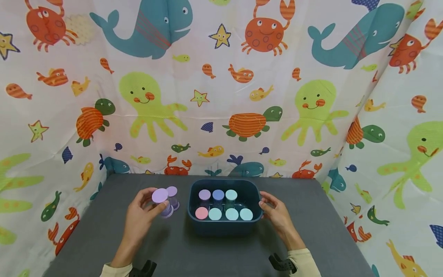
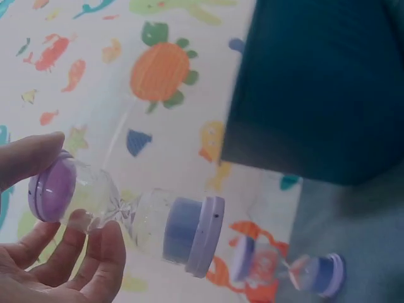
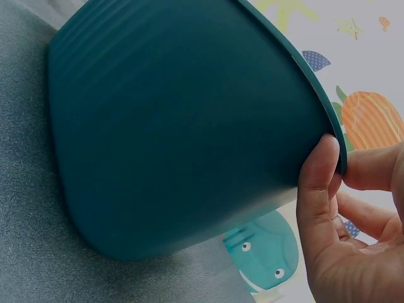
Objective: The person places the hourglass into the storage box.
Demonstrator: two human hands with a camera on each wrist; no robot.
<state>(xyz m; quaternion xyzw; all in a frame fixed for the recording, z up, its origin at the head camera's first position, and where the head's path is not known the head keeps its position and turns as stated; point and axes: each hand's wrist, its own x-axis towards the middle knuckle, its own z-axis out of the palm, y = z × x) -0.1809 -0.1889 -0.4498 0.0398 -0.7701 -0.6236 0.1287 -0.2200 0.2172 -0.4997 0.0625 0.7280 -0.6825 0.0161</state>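
Observation:
My left hand (image 1: pixel 140 215) holds a purple-capped hourglass sand timer (image 1: pixel 160 195) by its top, left of the bin. The left wrist view shows the clear bulbs of this timer (image 2: pixel 148 218), with sand gathered at the far cap. A second purple sand timer (image 1: pixel 172 191) stands upright on the table just behind it. With thumb and fingers, my right hand (image 1: pixel 278 217) pinches the rim of the dark teal bin (image 1: pixel 225 229) at its right end. Inside stand several sand timers: lilac, blue (image 1: pixel 218 195) and mint caps behind, pink (image 1: pixel 202 213) and mint caps in front.
The grey table (image 1: pixel 221 257) reaches back to a white curtain (image 1: pixel 214 127) printed with sea animals, which also hangs along both sides. Dark straps (image 1: pixel 282 263) sit at both wrists below beige sleeves.

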